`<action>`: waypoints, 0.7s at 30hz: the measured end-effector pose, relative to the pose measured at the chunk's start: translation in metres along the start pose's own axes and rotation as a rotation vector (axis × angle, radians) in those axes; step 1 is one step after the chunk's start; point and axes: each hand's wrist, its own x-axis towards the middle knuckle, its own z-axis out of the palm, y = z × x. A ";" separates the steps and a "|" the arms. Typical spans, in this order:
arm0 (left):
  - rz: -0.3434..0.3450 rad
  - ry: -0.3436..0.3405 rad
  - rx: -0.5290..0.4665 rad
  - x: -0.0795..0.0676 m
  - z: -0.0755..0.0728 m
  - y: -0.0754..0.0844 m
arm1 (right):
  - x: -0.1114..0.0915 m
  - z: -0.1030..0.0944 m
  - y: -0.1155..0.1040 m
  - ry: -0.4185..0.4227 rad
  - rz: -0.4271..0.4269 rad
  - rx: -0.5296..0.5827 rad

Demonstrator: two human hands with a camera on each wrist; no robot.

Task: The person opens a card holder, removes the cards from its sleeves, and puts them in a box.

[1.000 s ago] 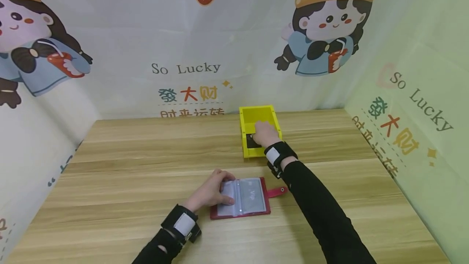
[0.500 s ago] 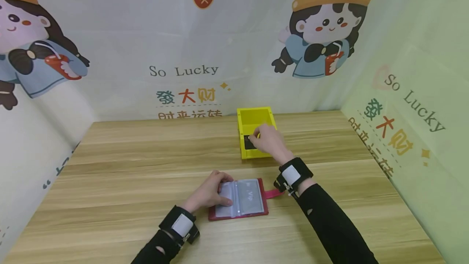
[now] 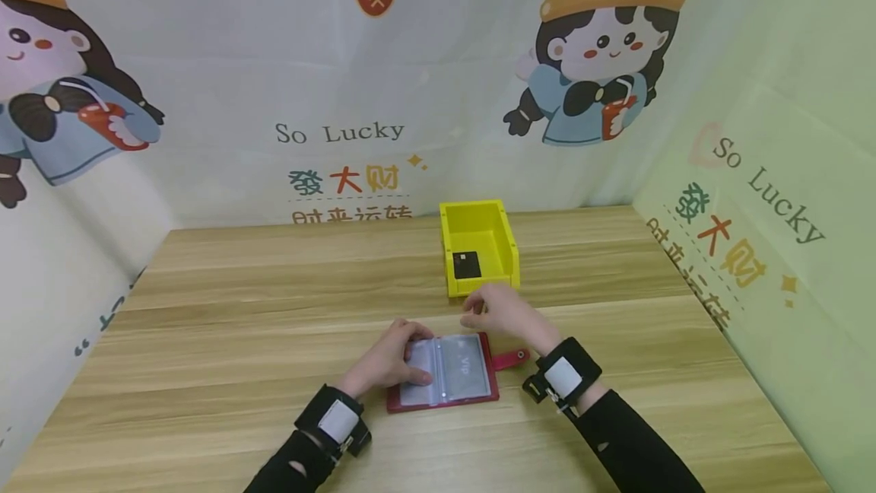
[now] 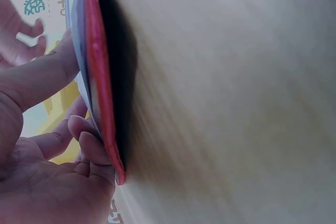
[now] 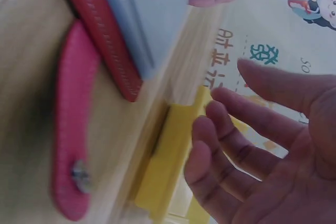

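Observation:
An unfolded red card holder (image 3: 494, 386) lies on the table with its clear sleeves facing up. A pale card marked "VIP" (image 3: 467, 367) shows in the right sleeve. My left hand (image 3: 388, 360) holds the holder's left side, thumb on the sleeve and fingers at the edge, as the left wrist view (image 4: 47, 108) also shows. Between the holder and the yellow bin (image 3: 512, 253) is my right hand (image 3: 506, 314), fingers loosely bent. Nothing shows between its fingers in the right wrist view. A black card (image 3: 468, 265) lies inside the bin, near its front left.
The holder's strap (image 3: 510, 359) with its metal snap sticks out to the right across the wooden table (image 3: 274, 287). White printed sheets (image 3: 226, 97) stand behind and along both sides. The bin is close to the back sheet.
My right hand has come out of the bin and moved toward me, so the black card in it now shows fully. My left hand has stayed on the card holder.

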 end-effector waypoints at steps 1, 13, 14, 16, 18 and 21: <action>-0.001 0.000 0.001 0.000 0.000 0.000 | -0.001 0.002 0.002 -0.027 0.016 0.009; -0.043 -0.008 -0.007 -0.001 0.001 0.003 | -0.005 0.024 0.016 -0.155 -0.092 -0.070; -0.042 -0.010 -0.006 0.000 0.001 0.002 | -0.005 0.025 0.016 -0.153 -0.081 -0.069; -0.043 -0.010 -0.006 0.000 0.002 0.002 | -0.007 0.026 0.017 -0.138 -0.058 -0.062; -0.052 -0.010 -0.005 0.000 0.002 0.001 | -0.008 0.027 0.019 -0.126 -0.046 -0.055; -0.059 -0.006 -0.005 0.001 0.002 0.001 | -0.010 0.029 0.020 -0.107 -0.054 -0.048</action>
